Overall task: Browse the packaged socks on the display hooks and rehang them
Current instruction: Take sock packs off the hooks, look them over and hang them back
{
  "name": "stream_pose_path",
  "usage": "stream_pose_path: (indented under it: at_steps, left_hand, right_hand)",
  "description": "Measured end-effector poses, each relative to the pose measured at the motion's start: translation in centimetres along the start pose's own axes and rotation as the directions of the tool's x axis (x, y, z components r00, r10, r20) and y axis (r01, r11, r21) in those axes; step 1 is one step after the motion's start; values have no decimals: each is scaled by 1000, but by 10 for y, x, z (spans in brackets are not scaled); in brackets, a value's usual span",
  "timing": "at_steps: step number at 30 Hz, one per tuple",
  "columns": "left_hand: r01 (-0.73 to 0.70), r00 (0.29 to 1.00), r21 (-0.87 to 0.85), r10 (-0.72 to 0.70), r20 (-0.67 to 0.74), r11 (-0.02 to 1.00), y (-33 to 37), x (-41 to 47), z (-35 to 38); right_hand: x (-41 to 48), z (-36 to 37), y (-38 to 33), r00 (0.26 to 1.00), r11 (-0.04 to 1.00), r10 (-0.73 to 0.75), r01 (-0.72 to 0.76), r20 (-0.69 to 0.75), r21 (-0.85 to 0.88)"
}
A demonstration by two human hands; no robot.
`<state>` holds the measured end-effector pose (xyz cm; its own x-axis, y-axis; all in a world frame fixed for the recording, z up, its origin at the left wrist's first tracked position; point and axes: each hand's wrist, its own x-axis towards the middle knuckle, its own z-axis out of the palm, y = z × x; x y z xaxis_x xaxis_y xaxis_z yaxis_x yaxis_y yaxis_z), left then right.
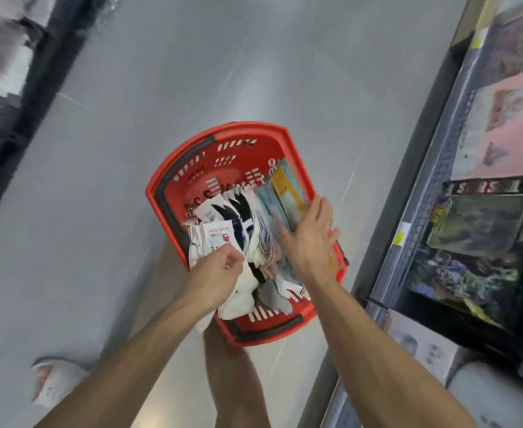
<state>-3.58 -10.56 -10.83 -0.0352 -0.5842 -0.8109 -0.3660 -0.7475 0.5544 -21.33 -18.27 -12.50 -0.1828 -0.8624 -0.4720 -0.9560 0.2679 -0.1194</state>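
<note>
**Socks all in basket, none hung yet**

Socks [244, 233]: packaged pairs fanned in a row across the middle of the red basket [247, 131], small hangers [198, 202] pointing to its far wall. They overlap like files, probably so each can be flipped through.

Hello Kitty pack [218, 234] sits at the left edge, front of the row. Left hand [217, 267] is curled round the white socks just below that label. Looks like it's singling that pack out or pinning the left end.

Blue and yellow packs [288, 193] stand on edge against the right wall. Right hand [309, 233] lies flat on them, fingers straight and together, gripping nothing. My read: it's keeping them from tipping onto the row.

Basket sits on the grey floor [192, 72], just beside a shelf [485, 227] of flat printed goods. No display hooks in view, so rehanging is still pending.
</note>
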Motion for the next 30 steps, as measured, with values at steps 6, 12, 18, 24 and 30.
stream_pose_path:
  at_steps: [6, 12, 18, 24, 30]
  left_hand:
    - [33, 996, 84, -40, 79, 996, 10, 28, 15]
    - [57, 996, 62, -61, 68, 996, 23, 28, -7]
    - [-1, 979, -266, 55, 195, 964, 61, -29, -53]
    - [-199, 969, -776, 241, -63, 598, 105, -173, -114]
    - [-375, 927, -904, 100, -362, 206, 71, -367, -227]
  right_hand:
    - [35, 19, -6, 995, 987, -94, 99, 43, -130]
    - [35, -7, -8, 997, 984, -76, 79, 25, -160]
    - [-42, -96, -43, 959, 972, -235, 232, -156, -35]
    - [-198, -159, -151, 825, 804, -490, 553, -282, 220]
    - [-362, -227, -276, 628, 555, -690, 778, -360, 293]
